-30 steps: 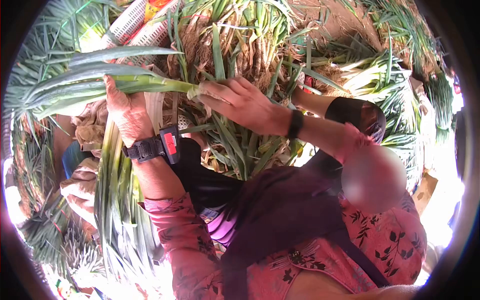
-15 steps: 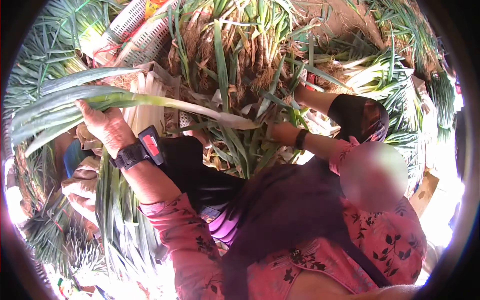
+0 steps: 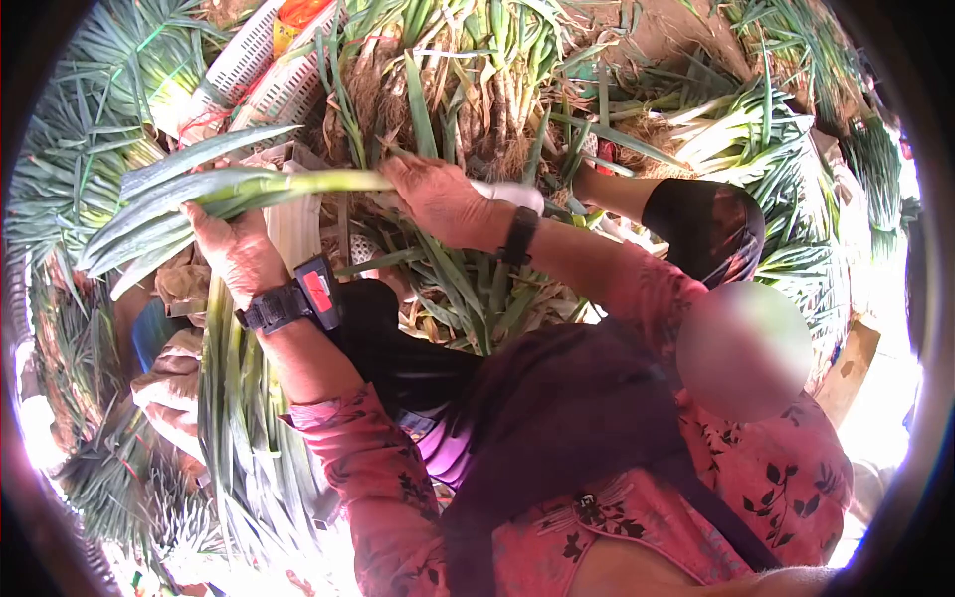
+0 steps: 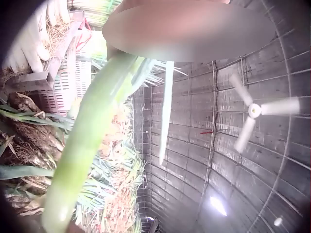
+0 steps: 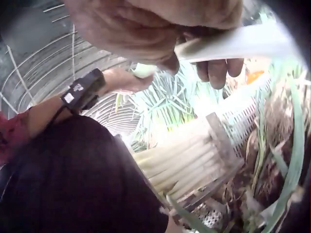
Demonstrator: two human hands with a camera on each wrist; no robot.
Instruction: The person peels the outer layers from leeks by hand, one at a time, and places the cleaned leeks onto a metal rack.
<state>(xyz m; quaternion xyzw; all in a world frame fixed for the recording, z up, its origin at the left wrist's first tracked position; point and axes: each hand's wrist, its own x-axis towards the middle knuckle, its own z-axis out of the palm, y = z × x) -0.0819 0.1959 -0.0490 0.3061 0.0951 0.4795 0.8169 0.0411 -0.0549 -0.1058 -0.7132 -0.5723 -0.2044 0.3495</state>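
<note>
My left hand (image 3: 239,254) holds a large green onion (image 3: 343,181) just below its fanned leaves, thumb up along them. The onion lies nearly level, leaves to the left and white end to the right. Further along, my right hand (image 3: 446,202) grips the stalk, and the white end sticks out past it. The right wrist view shows curled fingers (image 5: 216,73) round the white shank (image 5: 243,44). In the left wrist view the green stalk (image 4: 80,145) runs up to a blurred patch that hides most of the left hand.
Beneath the left hand, a frame (image 5: 226,150) holds several white stalks (image 5: 184,167). A white perforated crate (image 3: 288,95) stands behind it. Rooty, untrimmed onions (image 3: 497,90) are heaped ahead; a long bunch (image 3: 244,398) lies by the left forearm. A ceiling fan (image 4: 254,110) hangs overhead.
Half a second ago my right hand was off the onion, low by the knee; it has come back up and left onto the stalk. My left hand has shifted slightly right, still holding the onion.
</note>
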